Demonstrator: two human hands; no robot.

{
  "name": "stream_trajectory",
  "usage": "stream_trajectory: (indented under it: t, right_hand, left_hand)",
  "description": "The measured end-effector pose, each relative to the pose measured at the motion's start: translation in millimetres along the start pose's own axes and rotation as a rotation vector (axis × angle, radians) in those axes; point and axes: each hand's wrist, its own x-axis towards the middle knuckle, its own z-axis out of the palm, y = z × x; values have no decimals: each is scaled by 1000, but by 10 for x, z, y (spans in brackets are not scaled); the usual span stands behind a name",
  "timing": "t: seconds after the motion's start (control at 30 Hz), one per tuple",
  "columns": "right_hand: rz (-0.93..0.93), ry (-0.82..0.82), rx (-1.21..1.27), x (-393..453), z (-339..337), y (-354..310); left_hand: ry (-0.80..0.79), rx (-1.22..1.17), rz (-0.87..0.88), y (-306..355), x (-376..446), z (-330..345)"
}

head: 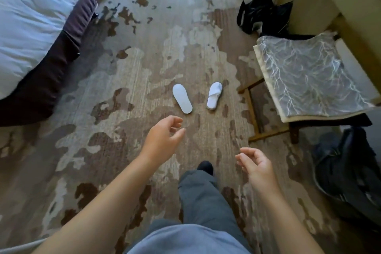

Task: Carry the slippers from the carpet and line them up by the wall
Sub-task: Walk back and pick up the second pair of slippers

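Head view: approach step. Both hands, left hand (pixel 162 140) and right hand (pixel 257 164), loosely spread, empty; slippers (pixel 182 98) on carpet (pixel 123 68). Next: stoop, grasp each.

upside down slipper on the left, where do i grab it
Pinch the flipped slipper across its near end, coming from above with the left hand. It lies flat, sole up, so only the thin edges offer a grip, and that end points toward you.
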Motion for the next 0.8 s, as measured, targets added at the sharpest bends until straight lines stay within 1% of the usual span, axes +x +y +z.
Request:
stream_trajectory:
  t: [0.13, 0.27, 0.43, 0.53, 0.63, 0.73, 0.8]
  right_hand:
    - [-27, -99, -88, 1115, 71, -449]
    - [-48, -194, -189, 2175, 258, -948]
    - [-24, -228, -240, 3358, 678, -1165]
    - [32, -200, -300, 4066, 922, -1031]
    - [93, -154, -360, 4717, 1136, -740]
    - [169, -102, -416, 5362, 1336, -302]
    - [200, -53, -445, 5832, 1457, 103]
  left_hand:
    - [10, 12, -147, -35, 833, 92]
    - [52, -5, -309, -140, 1470, 84]
    - [105, -54, -486, -496, 2306, 197]
    - [104, -68, -539, -788, 2996, 384]
    - [93, -89, -557, -1130, 3736, 682]
    - [45, -72, -582, -1575, 4446, 1082]
    - [1, -43, -621, -1961, 4873, 1410]
